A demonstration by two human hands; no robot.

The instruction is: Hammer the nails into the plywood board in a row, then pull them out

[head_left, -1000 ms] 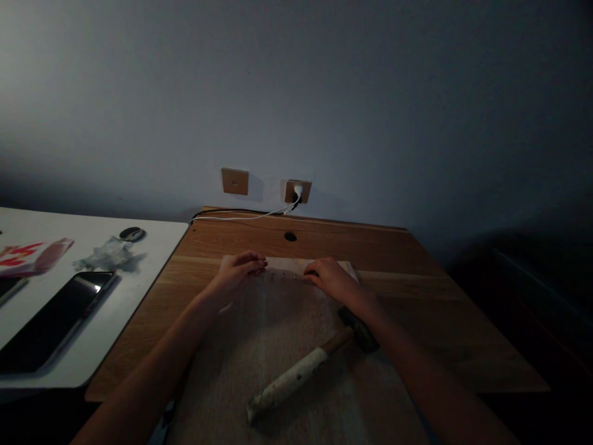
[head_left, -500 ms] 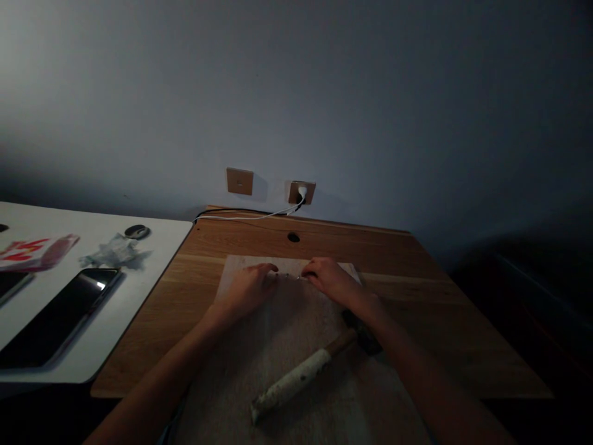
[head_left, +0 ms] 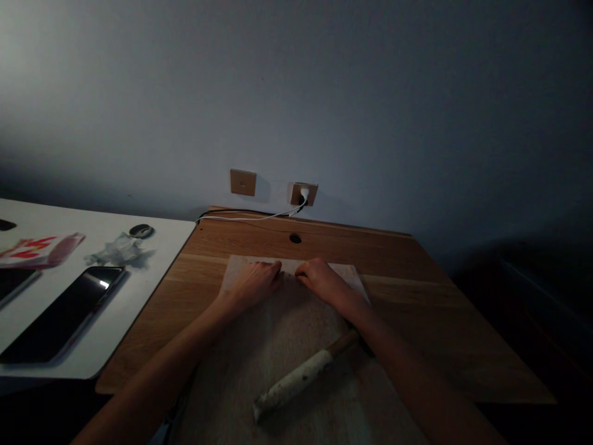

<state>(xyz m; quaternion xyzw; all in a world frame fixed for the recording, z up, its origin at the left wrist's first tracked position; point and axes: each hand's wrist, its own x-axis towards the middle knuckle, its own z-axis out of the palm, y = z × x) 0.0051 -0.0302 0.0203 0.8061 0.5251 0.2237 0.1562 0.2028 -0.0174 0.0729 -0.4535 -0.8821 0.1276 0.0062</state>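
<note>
Dim light is coming from upper left. Wall point(head_left: 296, 93) is fading dark rightward; phone point(head_left: 62, 318) is catching glare.

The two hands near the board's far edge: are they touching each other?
Apart: the head view shows a strip of the board between the left hand and the right hand.

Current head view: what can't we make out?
All in the head view:
What, if anything, the left hand and right hand hold: curled fingers, dim light.
Head of the hammer, mostly: behind the right forearm.
Near edge of the board: cut off at bottom.
Red print on the packet: too blurred.
Dark device: cut off by left edge.
</note>
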